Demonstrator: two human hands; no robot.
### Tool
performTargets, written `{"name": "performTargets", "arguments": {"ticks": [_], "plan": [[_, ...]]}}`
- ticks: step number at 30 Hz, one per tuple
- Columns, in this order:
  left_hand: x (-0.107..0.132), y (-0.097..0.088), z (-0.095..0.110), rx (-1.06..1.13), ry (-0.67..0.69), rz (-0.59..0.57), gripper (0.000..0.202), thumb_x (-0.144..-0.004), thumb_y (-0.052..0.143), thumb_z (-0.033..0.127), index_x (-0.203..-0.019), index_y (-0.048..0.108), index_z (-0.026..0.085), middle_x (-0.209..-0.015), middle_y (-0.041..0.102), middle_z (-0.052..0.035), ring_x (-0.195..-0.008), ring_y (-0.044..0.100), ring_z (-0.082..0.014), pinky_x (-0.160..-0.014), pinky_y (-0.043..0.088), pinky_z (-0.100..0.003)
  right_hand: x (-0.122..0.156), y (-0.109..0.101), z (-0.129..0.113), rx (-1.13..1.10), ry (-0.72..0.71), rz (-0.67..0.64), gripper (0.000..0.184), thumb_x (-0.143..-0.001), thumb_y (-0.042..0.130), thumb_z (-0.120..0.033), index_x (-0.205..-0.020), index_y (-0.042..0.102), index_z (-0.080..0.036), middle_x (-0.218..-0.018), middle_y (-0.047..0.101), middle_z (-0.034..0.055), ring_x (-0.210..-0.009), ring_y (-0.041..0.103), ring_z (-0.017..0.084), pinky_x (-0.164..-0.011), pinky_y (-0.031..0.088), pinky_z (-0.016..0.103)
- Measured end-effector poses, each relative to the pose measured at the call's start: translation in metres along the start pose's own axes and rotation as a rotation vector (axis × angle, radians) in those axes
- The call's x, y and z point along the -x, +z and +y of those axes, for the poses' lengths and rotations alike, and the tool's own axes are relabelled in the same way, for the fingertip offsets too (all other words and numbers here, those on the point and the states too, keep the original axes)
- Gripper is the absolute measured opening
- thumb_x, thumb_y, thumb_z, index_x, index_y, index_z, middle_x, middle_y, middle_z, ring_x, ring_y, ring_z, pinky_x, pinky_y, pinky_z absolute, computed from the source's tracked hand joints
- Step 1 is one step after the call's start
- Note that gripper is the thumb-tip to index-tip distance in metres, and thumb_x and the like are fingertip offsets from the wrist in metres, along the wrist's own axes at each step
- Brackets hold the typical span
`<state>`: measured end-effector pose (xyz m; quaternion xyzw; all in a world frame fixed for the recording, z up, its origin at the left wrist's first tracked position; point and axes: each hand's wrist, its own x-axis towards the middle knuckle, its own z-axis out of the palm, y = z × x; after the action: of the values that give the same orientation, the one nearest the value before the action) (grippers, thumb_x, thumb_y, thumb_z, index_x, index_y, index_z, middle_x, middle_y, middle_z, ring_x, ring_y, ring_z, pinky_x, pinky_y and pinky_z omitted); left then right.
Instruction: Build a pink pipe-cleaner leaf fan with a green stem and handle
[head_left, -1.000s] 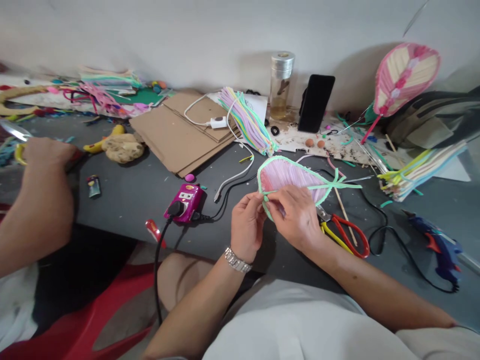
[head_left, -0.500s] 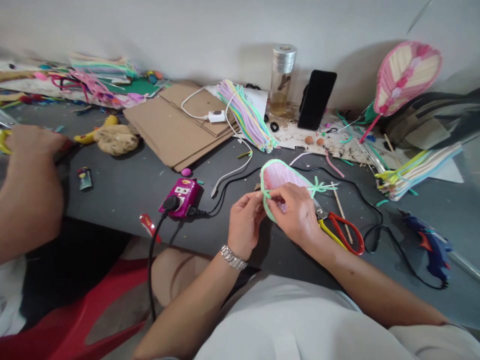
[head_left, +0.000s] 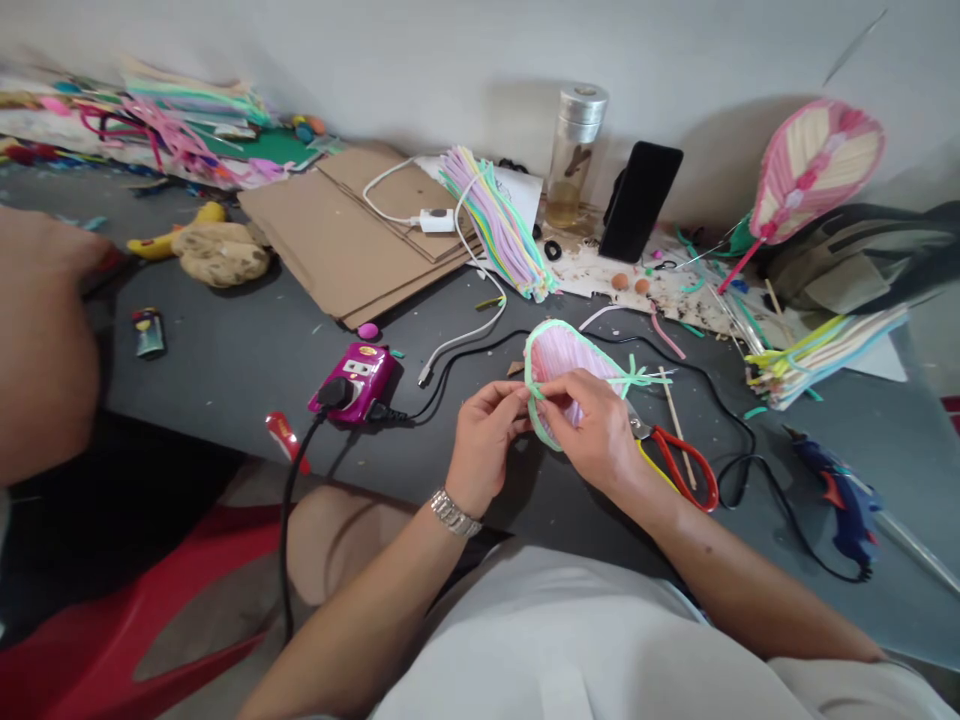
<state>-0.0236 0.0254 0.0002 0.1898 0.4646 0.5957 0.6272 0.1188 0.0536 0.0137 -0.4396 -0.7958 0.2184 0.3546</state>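
A pink leaf-shaped craft piece (head_left: pixel 555 352) with a mint green pipe-cleaner rim is held just above the grey table (head_left: pixel 247 370). My left hand (head_left: pixel 484 445), with a metal watch on the wrist, pinches the green rim at the piece's near left edge. My right hand (head_left: pixel 596 430) grips the piece from the right, fingers closed over its near end. The green strands cross and stick out at the piece's far right tip (head_left: pixel 637 378).
Red and yellow scissors (head_left: pixel 679 462) lie right of my hands, a blue glue gun (head_left: pixel 836 490) farther right. A pink power socket (head_left: pixel 352 378), cables, cardboard sheets (head_left: pixel 337 245), pipe-cleaner bundles (head_left: pixel 499 225), a bottle (head_left: pixel 574 150), a phone (head_left: pixel 637 200) and a finished fan (head_left: pixel 814 165) surround them. Another person's arm (head_left: pixel 41 340) is at left.
The piece has turned in my hands, so it looks shorter and more upright. The view has drifted, and the other person's arm has slid further left.
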Motion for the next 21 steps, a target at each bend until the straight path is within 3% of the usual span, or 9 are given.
{"name": "performTargets", "arguments": {"ticks": [9, 16, 21], "plan": [[-0.002, 0.002, -0.007, -0.112, 0.076, 0.061, 0.021, -0.070, 0.079, 0.031, -0.072, 0.066, 0.014, -0.067, 0.063, 0.0015, -0.058, 0.058, -0.0083, -0.055, 0.050, -0.019, 0.004, -0.001, 0.000, 0.005, -0.003, -0.041, 0.005, -0.089, 0.060, -0.017, -0.089, 0.064, -0.020, -0.080, 0.066, 0.0023, -0.077, 0.060, 0.018, -0.074, 0.043, 0.032], [0.002, 0.000, 0.001, -0.135, -0.025, -0.052, 0.024, -0.073, 0.076, 0.036, -0.075, 0.063, 0.015, -0.068, 0.065, -0.0001, -0.061, 0.062, -0.0107, -0.058, 0.054, -0.022, 0.011, -0.011, 0.005, 0.003, 0.043, -0.039, 0.005, -0.088, 0.064, -0.019, -0.092, 0.066, -0.020, -0.085, 0.070, 0.0024, -0.078, 0.063, 0.018, -0.077, 0.045, 0.031], [0.002, 0.000, 0.002, -0.203, -0.033, -0.050, 0.026, -0.073, 0.076, 0.038, -0.075, 0.064, 0.014, -0.065, 0.064, 0.0001, -0.058, 0.060, -0.0097, -0.055, 0.054, -0.020, 0.019, -0.015, 0.009, -0.005, 0.070, -0.028, 0.006, -0.086, 0.066, -0.018, -0.092, 0.066, -0.020, -0.085, 0.070, 0.0023, -0.078, 0.064, 0.017, -0.076, 0.046, 0.031]]}}
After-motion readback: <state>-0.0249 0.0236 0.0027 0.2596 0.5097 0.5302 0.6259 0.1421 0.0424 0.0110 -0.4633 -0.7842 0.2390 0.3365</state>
